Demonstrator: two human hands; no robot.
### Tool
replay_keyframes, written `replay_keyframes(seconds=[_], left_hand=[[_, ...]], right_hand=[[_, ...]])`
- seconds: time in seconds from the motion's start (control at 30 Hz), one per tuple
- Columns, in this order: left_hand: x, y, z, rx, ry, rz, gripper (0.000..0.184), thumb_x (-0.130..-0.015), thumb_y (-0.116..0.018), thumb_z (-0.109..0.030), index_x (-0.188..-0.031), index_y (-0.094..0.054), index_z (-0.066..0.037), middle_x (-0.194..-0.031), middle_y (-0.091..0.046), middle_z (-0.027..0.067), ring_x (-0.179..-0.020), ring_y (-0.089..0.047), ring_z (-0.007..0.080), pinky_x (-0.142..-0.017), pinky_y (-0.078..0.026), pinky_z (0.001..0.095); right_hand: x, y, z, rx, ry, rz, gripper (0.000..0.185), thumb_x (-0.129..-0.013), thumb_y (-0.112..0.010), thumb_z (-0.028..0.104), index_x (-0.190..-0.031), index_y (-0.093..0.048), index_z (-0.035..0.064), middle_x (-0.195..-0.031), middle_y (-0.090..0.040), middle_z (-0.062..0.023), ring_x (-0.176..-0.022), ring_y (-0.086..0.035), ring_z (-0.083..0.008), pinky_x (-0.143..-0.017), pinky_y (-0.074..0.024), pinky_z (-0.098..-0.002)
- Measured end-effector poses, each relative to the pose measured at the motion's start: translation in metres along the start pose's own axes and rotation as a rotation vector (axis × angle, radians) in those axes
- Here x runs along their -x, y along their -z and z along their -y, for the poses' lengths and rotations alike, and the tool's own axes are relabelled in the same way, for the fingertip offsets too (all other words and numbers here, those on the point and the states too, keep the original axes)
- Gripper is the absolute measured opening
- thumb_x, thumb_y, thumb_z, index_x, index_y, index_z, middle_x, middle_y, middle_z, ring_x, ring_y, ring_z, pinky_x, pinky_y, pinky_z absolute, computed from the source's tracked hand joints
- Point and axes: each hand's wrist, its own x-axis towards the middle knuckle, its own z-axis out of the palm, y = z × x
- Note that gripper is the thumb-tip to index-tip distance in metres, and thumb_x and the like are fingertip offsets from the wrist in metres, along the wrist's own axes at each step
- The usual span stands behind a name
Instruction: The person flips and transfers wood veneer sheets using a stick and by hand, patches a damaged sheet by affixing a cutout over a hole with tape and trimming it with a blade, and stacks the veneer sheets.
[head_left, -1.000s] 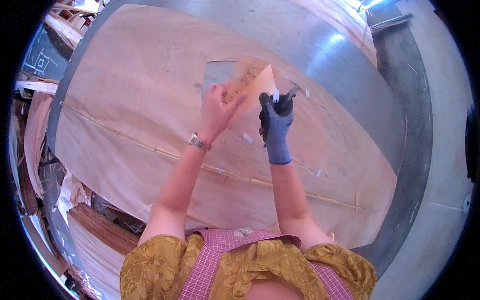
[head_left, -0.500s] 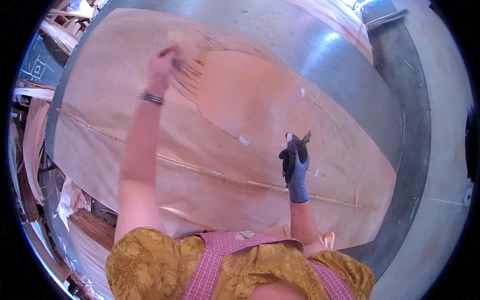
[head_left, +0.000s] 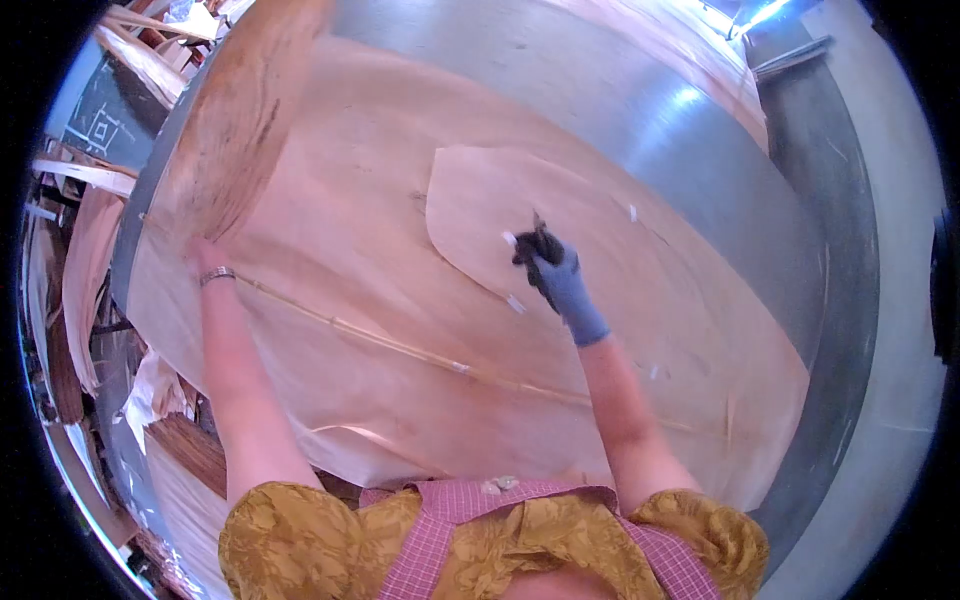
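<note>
My bare left hand [head_left: 208,255], with a bracelet at its wrist, is at the far left. It is closed on the lower end of a brown veneer piece [head_left: 235,120] with dark streaks, which stretches up toward the top edge; blur hides the fingertips. My right hand [head_left: 548,262], in a grey and black glove, is closed around a small dark tool [head_left: 540,222] with a pointed end, its kind unclear. A white bit of tape [head_left: 509,239] shows at its fingers. Below that hand lies a large veneer sheet [head_left: 360,130] with a rounded patch [head_left: 480,190] on it.
A thin bamboo-like stick [head_left: 400,350] lies across the sheet. Small white tape pieces [head_left: 515,304] dot the patch's edge. Beneath is a grey metal table [head_left: 480,50]. Veneer scraps [head_left: 95,260] are heaped at the left, and a brown veneer stack [head_left: 190,455] stands near my left elbow.
My left hand has moved left and down, bringing the streaked veneer piece to the left side. My right hand has shifted up and left over the patch, still closed on the dark tool.
</note>
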Motion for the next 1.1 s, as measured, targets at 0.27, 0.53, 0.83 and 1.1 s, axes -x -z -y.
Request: replay_keyframes(seconds=[0.27,0.53,0.83,1.1], left_hand=[[0.208,-0.123,0.029,-1.318,-0.769,-0.538,0.059,-0.093,-0.053,-0.035,-0.137,-0.039,0.002,-0.144,-0.038,0.0222,-0.131,-0.040,0.0355,-0.109,-0.031,0.0459],[0.287,-0.240,0.158,-1.372,-1.101,0.861,0.058,-0.083,-0.064,-0.030,-0.135,-0.046,-0.010,-0.138,-0.047,0.0103,-0.133,-0.038,0.0281,-0.108,-0.027,0.0513],[0.289,-0.297,0.189,-1.626,-1.242,1.191,0.054,-0.068,-0.076,-0.040,-0.115,-0.063,-0.017,-0.122,-0.060,0.0054,-0.121,-0.050,0.0241,-0.108,-0.025,0.0506],[0.293,-0.325,0.212,-1.855,-1.385,1.183,0.011,-0.068,-0.072,-0.020,-0.075,-0.069,-0.012,-0.086,-0.068,0.0070,-0.086,-0.062,0.0222,-0.091,-0.039,0.0420]], right_hand=[[-0.151,-0.058,0.040,-0.070,0.117,-0.017,0.026,-0.088,-0.067,0.019,-0.108,-0.061,0.0033,-0.077,-0.067,-0.0045,-0.058,-0.056,-0.0094,-0.051,-0.0441,-0.0250],[-0.186,-0.054,-0.008,-0.073,0.073,-0.146,0.022,-0.087,-0.070,0.016,-0.101,-0.056,0.0055,-0.077,-0.067,-0.0070,-0.053,-0.056,-0.0109,-0.045,-0.0420,-0.0258],[-0.171,-0.023,-0.003,-0.515,0.060,-0.113,0.014,-0.094,-0.061,0.018,-0.105,-0.057,0.0092,-0.084,-0.065,-0.0061,-0.047,-0.044,-0.0062,-0.042,-0.0352,-0.0225],[-0.170,-0.021,-0.001,-0.590,0.045,-0.086,0.013,-0.095,-0.060,0.015,-0.106,-0.056,0.0101,-0.083,-0.065,-0.0073,-0.045,-0.043,-0.0061,-0.039,-0.0335,-0.0223]])
